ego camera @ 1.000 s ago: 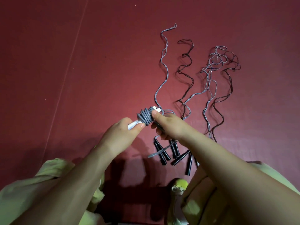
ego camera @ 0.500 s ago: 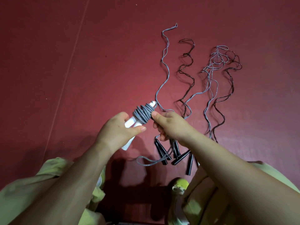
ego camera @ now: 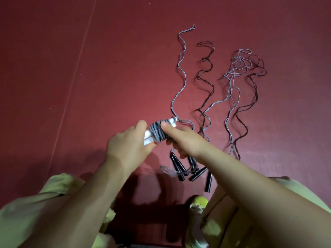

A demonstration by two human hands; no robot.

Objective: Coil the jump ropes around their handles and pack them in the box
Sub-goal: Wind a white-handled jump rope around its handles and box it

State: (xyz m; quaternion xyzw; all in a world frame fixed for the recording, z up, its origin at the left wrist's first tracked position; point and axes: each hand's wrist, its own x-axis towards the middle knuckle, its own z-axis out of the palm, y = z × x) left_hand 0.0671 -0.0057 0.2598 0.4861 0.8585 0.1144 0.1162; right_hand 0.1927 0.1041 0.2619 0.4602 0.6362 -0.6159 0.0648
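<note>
Here both hands (ego camera: 128, 145) (ego camera: 186, 140) grip unmarked white handles (ego camera: 148, 137), fingers curled round grey rope (ego camera: 157, 131)

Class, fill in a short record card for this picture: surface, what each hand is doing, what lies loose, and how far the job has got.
surface: dark red floor
left hand: grips the white handles
right hand: holds the grey coil wound on the handles, thumb on top
loose: grey rope tail running off the coil; other grey and dark ropes laid out wavy; black handles near the person
box: not in view
stage: first rope partly coiled
</note>
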